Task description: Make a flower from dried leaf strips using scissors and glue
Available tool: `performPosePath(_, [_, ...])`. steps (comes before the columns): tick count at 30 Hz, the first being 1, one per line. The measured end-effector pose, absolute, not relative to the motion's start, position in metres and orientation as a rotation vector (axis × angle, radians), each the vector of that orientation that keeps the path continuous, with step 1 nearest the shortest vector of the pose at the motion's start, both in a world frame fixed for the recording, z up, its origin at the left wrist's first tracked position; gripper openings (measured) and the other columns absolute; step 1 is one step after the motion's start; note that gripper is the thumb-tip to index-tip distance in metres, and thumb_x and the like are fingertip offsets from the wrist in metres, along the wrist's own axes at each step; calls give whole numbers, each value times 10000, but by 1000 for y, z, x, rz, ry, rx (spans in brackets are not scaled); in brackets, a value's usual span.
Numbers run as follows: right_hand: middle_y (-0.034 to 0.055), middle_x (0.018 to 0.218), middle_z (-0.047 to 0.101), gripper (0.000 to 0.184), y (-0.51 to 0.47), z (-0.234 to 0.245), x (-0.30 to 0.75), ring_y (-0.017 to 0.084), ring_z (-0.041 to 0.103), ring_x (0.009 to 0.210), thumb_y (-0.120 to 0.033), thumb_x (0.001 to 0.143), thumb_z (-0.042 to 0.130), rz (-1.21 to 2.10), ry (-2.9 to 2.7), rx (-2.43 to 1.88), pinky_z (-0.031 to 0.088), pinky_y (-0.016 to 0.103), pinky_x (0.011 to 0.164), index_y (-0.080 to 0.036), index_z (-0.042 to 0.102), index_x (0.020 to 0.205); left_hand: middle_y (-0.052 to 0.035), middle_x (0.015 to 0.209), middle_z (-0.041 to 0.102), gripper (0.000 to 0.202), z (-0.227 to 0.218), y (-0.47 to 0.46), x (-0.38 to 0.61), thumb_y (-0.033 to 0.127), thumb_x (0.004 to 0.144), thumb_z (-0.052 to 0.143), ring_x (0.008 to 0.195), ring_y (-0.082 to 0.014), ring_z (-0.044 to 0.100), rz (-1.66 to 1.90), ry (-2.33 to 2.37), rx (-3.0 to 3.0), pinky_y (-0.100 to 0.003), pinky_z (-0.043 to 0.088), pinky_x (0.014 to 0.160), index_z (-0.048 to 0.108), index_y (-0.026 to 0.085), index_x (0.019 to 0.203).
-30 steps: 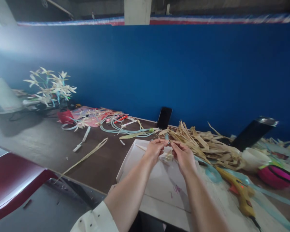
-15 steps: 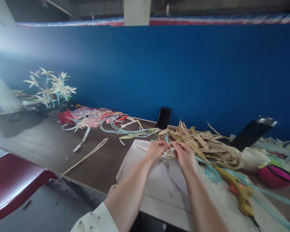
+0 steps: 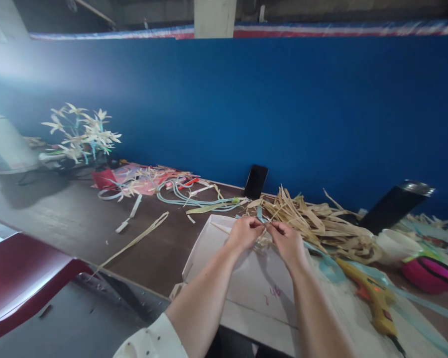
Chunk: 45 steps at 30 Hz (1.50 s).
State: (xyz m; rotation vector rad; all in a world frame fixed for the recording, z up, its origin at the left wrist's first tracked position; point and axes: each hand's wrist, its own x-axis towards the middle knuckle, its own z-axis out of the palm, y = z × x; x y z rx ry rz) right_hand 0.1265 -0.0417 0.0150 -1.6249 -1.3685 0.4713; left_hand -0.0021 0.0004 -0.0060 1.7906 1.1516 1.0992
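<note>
Over a shallow white cardboard box (image 3: 246,293), my left hand (image 3: 247,231) and my right hand (image 3: 284,237) meet fingertip to fingertip. Both are pinched closed on something small and thin that I cannot make out. Just beneath my fingers lie pale flower-like husk pieces (image 3: 262,243), partly hidden by the hands. A thin pale stick (image 3: 219,227) rests inside the box at its far left. Right behind my hands spreads a heap of dried corn husks (image 3: 306,219).
A yellow glue gun (image 3: 373,296) lies at the right, near a white cup (image 3: 397,246), a pink pouch (image 3: 431,273) and a tilted black flask (image 3: 395,206). A phone (image 3: 256,181) leans on the blue partition. Blue tubing (image 3: 194,203) and a husk-flower bouquet (image 3: 85,132) stand left.
The whole view has shifted slightly, so things appear a little further right. My fingertips have moved slightly lower and closer together, still pinching at the same spot over the box.
</note>
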Motion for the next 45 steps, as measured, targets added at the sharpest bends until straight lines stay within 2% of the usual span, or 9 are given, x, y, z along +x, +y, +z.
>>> performPosePath(10, [-26,436,477,356,-40,11,132,105,388,410,-440,710,540,589,-1349,-1619,299,234,453,-140,698,821,9,644,611,231,1,-2,-8,339,675,553,628,-105,522,1021,1125,1704,-203,364,573,678,149,714])
performPosePath(16, [-36,416,444,373,-41,11,133,82,320,375,-429,695,561,665,-1309,-1574,252,224,409,-116,688,853,18,609,577,291,4,-3,-10,408,656,582,594,-92,479,957,1121,1585,-201,351,552,676,140,723])
performPosePath(23, [-21,450,484,317,-45,19,131,89,364,412,-393,646,593,646,-1296,-1576,269,220,416,-128,695,786,10,645,587,352,3,-2,-11,452,642,606,594,-88,473,932,1031,1604,-202,349,556,672,130,769])
performPosePath(27, [-24,445,478,342,-44,17,133,83,349,397,-392,650,593,686,-1281,-1572,256,220,404,-119,693,831,7,665,604,334,3,-2,-11,431,645,612,605,-90,486,916,1028,1645,-202,355,566,676,133,780])
performPosePath(40, [-47,431,428,298,-37,3,142,75,311,382,-398,654,582,785,-1257,-1556,217,218,400,-141,676,773,15,619,576,345,3,-3,-11,443,666,582,565,-75,448,900,1041,1662,-192,327,523,672,124,762])
performPosePath(45, [-49,441,423,329,-35,-1,144,71,302,386,-417,656,581,813,-1251,-1514,216,213,395,-136,677,798,-20,708,630,309,1,-2,-13,390,671,578,620,-93,509,853,927,1650,-195,364,556,657,114,787])
